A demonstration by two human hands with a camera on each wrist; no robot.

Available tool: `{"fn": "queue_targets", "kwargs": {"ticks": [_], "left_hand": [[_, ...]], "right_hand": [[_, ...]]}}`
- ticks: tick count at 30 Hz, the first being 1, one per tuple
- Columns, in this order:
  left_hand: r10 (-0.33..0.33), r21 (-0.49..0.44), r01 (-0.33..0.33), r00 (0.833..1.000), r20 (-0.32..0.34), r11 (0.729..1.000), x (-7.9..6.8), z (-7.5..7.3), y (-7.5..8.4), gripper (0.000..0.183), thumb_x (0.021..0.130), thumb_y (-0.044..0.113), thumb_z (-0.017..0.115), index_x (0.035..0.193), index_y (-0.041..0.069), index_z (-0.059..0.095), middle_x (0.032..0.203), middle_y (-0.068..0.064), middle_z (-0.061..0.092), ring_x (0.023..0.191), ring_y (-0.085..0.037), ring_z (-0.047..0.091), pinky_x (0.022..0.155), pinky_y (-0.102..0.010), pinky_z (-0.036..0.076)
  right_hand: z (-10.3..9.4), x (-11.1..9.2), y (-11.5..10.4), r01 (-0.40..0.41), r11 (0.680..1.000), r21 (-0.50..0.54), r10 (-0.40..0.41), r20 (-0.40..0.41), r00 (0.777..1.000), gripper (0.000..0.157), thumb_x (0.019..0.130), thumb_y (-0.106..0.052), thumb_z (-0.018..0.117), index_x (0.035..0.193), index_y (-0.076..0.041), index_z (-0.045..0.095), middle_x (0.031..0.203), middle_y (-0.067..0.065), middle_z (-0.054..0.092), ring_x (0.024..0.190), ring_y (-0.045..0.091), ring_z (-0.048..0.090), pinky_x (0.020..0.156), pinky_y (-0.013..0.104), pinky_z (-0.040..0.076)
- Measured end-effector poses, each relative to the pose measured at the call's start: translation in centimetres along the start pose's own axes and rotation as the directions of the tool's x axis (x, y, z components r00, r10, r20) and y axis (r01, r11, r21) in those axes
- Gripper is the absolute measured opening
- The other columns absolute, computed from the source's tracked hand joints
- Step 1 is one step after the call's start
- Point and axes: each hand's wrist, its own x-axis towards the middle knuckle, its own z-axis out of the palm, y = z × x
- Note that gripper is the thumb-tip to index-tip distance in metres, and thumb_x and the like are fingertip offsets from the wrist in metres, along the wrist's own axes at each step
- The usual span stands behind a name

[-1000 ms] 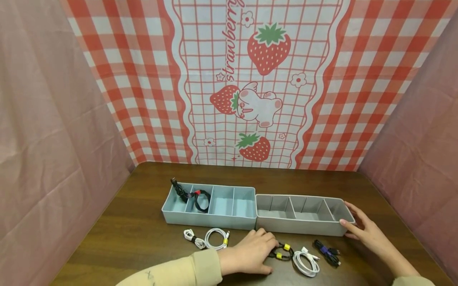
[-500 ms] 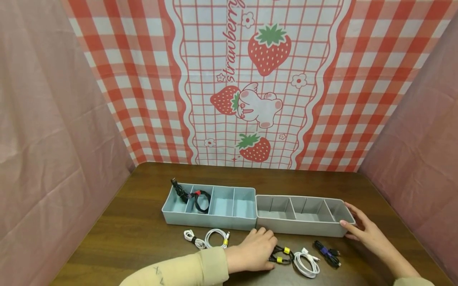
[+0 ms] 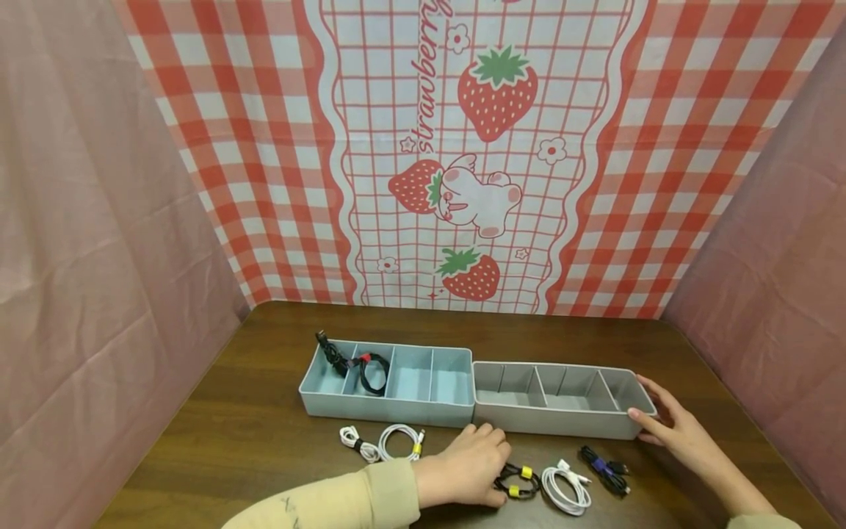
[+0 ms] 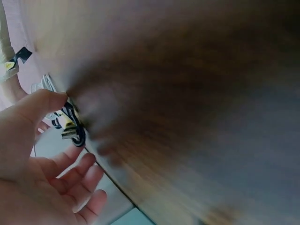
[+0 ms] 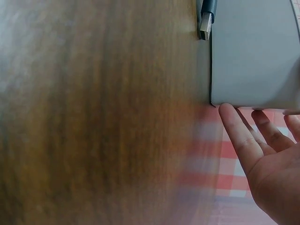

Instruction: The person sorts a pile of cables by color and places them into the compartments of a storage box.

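My left hand (image 3: 472,464) is low over the table in front of the boxes, beside a coiled black cable (image 3: 518,483) with yellow ties. In the left wrist view the black cable (image 4: 77,126), its USB plug showing, appears between thumb and index finger, which stand apart. My right hand (image 3: 674,426) rests against the right end of the grey divided box (image 3: 562,422), thumb near its front corner and the other fingers along the end wall. The right wrist view shows its fairly straight fingers touching the grey box (image 5: 255,56).
A light blue divided box (image 3: 390,406) adjoins the grey one and holds two black cables (image 3: 374,375) at its left. On the table lie a white bundle (image 3: 359,444), a white coil with a yellow tie (image 3: 399,442), another white coil (image 3: 565,491) and a purple-tied dark cable (image 3: 604,470).
My left hand first shifts slightly toward me, then stays nearly still. The yellow-tied black cable has moved a little toward me and left. My right hand stays at the grey box.
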Motion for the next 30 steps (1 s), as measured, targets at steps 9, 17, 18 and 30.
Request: {"fn": "queue_targets", "kwargs": {"ticks": [9, 17, 18, 30], "left_hand": [[0.071, 0.084, -0.068, 0.997, -0.033, 0.994, -0.6, -0.2, -0.2, 0.041, 0.071, 0.055, 0.069, 0.093, 0.022, 0.057, 0.091, 0.01, 0.051, 0.082, -0.008, 0.045, 0.063, -0.021, 0.027], [0.092, 0.123, -0.082, 0.992, -0.082, 0.989, -1.0, -0.8, -0.6, 0.042, 0.07, 0.057, 0.068, 0.095, 0.025, 0.059, 0.092, 0.01, 0.053, 0.081, -0.008, 0.047, 0.062, -0.022, 0.027], [0.094, 0.116, -0.083, 0.992, -0.085, 0.99, -1.0, -0.9, -0.6, 0.041, 0.07, 0.057, 0.068, 0.095, 0.025, 0.059, 0.092, 0.01, 0.052, 0.08, -0.008, 0.046, 0.062, -0.022, 0.027], [0.113, 0.131, -0.093, 0.98, -0.162, 0.987, -1.5, -1.5, -1.0, 0.039, 0.07, 0.056, 0.068, 0.09, 0.024, 0.056, 0.089, 0.01, 0.049, 0.08, -0.008, 0.046, 0.059, -0.022, 0.027]], "right_hand": [[0.1, -0.1, 0.1, -0.004, 1.0, -0.001, 0.004, -0.008, 1.0, 0.066, 0.096, -0.011, 0.054, 0.149, -0.002, 0.014, 0.128, 0.037, 0.035, 0.09, -0.012, 0.052, 0.067, 0.034, 0.055], [0.0, 0.0, 0.0, -0.013, 1.0, 0.008, 0.013, 0.003, 1.0, 0.067, 0.097, -0.013, 0.053, 0.149, -0.002, 0.013, 0.131, 0.039, 0.033, 0.09, -0.013, 0.05, 0.067, 0.035, 0.055], [0.0, 0.0, 0.0, -0.013, 1.0, 0.008, 0.013, 0.003, 1.0, 0.067, 0.097, -0.013, 0.053, 0.149, -0.002, 0.013, 0.13, 0.039, 0.033, 0.09, -0.013, 0.05, 0.067, 0.035, 0.055], [0.0, 0.0, 0.2, -0.007, 1.0, 0.01, 0.007, 0.005, 1.0, 0.066, 0.097, -0.012, 0.052, 0.149, -0.002, 0.013, 0.131, 0.039, 0.033, 0.091, -0.014, 0.05, 0.067, 0.035, 0.055]]}}
